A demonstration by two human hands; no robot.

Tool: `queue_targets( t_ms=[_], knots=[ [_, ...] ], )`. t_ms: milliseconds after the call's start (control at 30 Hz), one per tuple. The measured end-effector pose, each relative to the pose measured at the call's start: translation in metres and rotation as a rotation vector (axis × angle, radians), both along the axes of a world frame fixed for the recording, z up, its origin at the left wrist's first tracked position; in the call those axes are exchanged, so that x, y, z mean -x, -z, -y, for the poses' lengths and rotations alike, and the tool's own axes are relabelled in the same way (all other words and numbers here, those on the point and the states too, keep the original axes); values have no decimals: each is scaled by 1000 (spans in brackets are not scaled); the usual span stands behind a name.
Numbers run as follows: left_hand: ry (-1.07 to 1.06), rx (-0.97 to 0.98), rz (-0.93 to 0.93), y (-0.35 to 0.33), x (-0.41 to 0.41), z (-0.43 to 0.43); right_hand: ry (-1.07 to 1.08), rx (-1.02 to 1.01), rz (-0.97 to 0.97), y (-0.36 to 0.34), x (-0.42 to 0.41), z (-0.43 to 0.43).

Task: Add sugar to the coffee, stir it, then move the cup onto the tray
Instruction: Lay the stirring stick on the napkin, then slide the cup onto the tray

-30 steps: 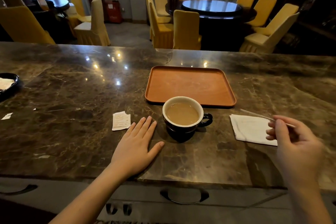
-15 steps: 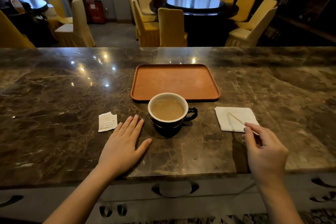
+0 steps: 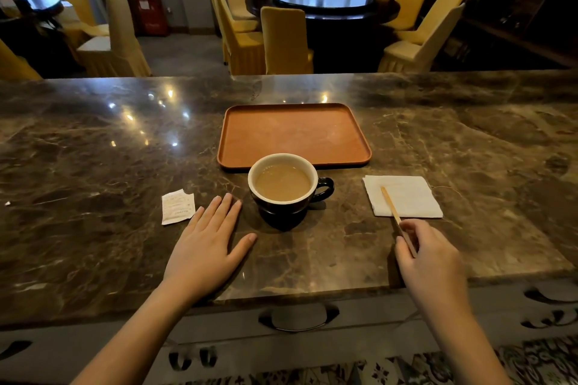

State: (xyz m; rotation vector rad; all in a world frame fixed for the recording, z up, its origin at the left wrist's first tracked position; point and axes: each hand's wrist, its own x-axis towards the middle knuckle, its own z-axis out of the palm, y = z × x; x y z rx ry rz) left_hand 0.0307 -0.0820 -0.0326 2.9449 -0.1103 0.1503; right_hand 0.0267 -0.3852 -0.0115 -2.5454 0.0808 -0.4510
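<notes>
Right hand [image 3: 433,262]: fingers pinched on the stirrer [image 3: 394,214], tip on the napkin [image 3: 409,194].
Left hand [image 3: 208,247]: flat, fingers spread.
Cup [image 3: 286,187]: mid-counter, just before the tray [image 3: 294,134].
Tip: release the stirrer, lift by the handle, keep it level.

Dim room, window light behind, ceiling-light glare spots on the countertop [image 3: 93,150], wide-angle bending at edges

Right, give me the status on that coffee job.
Looks done: the torn sugar packet lies beside the cup, and the coffee looks milky. In hand: the right hand is laying the wooden stirrer on the napkin, its grip on one end. Left: the cup sits short of the tray.
</notes>
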Motion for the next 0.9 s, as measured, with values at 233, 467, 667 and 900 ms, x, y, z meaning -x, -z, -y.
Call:
queue_targets(
  t_ms=[233,467,667,900],
  knots=[
    [-2,-16,-7,0,0,0,26,70,-55,-2,4,-2],
    [1,-26,-13,1,0,0,-34,110,-36,-8,4,-2],
    [6,-33,-17,1,-1,0,-210,31,42,-32,-16,-21],
    [6,-29,-23,-2,0,0,-453,-144,-227,-47,-65,-56]
  ],
)
